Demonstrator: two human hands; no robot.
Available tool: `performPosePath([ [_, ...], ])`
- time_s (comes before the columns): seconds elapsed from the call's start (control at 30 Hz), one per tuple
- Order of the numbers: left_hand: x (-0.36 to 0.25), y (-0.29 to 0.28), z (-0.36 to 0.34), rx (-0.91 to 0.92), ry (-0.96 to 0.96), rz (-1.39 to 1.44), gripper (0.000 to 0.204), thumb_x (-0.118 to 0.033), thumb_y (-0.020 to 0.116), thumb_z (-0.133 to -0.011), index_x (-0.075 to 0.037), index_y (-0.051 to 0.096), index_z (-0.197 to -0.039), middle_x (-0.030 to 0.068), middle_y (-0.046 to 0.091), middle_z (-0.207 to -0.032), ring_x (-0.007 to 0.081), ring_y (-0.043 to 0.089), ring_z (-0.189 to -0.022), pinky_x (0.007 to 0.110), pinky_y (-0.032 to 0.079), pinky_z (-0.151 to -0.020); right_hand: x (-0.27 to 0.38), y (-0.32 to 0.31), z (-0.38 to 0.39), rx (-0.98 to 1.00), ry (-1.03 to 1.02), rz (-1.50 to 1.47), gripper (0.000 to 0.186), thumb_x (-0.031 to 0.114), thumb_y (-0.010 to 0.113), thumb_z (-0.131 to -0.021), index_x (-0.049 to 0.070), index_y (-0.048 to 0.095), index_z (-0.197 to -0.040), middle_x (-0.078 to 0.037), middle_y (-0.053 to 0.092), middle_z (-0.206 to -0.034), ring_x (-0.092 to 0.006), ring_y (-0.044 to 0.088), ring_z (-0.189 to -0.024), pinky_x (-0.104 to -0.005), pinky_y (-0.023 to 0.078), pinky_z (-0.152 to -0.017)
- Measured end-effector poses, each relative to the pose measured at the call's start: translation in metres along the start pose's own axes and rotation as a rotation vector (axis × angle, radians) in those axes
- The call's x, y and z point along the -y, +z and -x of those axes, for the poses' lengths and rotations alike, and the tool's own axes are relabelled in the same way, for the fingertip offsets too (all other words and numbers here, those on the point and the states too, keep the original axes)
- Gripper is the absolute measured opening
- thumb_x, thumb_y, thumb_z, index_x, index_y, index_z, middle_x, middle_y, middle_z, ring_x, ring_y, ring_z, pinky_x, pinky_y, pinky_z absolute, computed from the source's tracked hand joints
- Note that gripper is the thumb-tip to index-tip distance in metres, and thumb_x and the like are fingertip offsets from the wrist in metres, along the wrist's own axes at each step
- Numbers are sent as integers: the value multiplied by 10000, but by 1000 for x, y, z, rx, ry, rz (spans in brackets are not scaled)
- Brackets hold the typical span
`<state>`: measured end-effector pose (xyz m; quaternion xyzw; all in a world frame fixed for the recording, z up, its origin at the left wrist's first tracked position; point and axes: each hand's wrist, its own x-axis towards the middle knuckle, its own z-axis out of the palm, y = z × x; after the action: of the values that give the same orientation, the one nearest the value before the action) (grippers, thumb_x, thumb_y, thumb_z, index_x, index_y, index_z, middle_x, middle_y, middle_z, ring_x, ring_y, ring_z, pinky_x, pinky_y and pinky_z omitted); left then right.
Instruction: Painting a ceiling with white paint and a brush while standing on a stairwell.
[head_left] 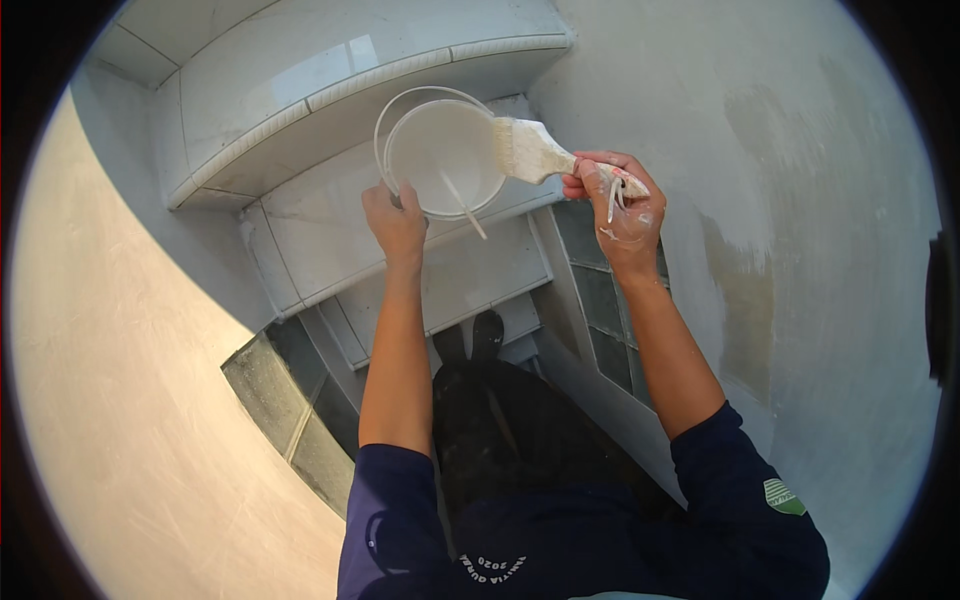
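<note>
My left hand [398,220] is closed on the near-left rim of a white plastic bucket [425,208], holding it over the tiled steps. Whitish liquid [430,150] lies inside, and a thin pale stick [463,203] leans out over the near rim. In my right hand [630,205] is a wide paintbrush [540,155], gripped by its paint-smeared handle. Its bristles point left and meet or overlap the bucket's right rim; I cannot tell if they touch. White smears mark the back of that hand. The bucket's thin handle [385,115] stands beyond its far rim.
Tiled steps [350,190] with ribbed edges rise ahead. To the right is a wall [840,250] with white coating and darker bare patches [740,320]. A sunlit wall [120,350] curves along the left. Dark tile panels [600,300] flank the steps, and my feet [487,335] stand below.
</note>
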<state>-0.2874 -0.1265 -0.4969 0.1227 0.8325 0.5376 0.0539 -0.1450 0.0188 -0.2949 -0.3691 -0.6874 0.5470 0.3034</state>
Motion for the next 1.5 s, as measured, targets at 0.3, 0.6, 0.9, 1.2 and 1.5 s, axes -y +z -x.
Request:
performPosePath([
  [0.3,28,2,-1,-133,-14,-6,309,-161,610,-896,-32,657,-1172,170,536,-1005,302,597,-874,404,504,-785,-116,120,-75,391,-127,704,199,192,669,-753,0,695,-801,-218,678,-784,-395,662,-725,-427,541,-709],
  [0.6,22,4,-22,-132,-66,89,341,-243,615,-932,-26,667,-1189,136,537,-1006,271,575,-884,375,489,-811,-156,149,-96,355,-120,844,203,194,674,-746,6,710,-813,-240,682,-823,-428,667,-833,-459,545,-797],
  [0.9,1,-2,-18,-98,-84,49,334,-169,599,-926,-9,635,-1216,182,527,-1031,320,578,-906,408,501,-792,-87,105,-72,151,25,349,161,141,722,-789,10,706,-883,-115,675,-715,-114,629,-652,-293,497,-604],
  [1.2,-41,-8,-14,-144,-77,13,302,-203,616,-932,24,668,-1124,171,548,-1015,309,576,-930,396,483,-852,-63,86,-88,380,-564,626,119,32,681,-796,42,610,-891,-142,609,-873,-357,641,-761,-418,542,-673],
  [1.5,-10,-26,26,-117,-119,-32,333,-232,605,-944,14,657,-1161,163,534,-992,301,566,-899,389,484,-828,-57,48,3,85,4,130,146,63,703,-862,-16,652,-973,-94,660,-876,-204,685,-726,-316,567,-655],
])
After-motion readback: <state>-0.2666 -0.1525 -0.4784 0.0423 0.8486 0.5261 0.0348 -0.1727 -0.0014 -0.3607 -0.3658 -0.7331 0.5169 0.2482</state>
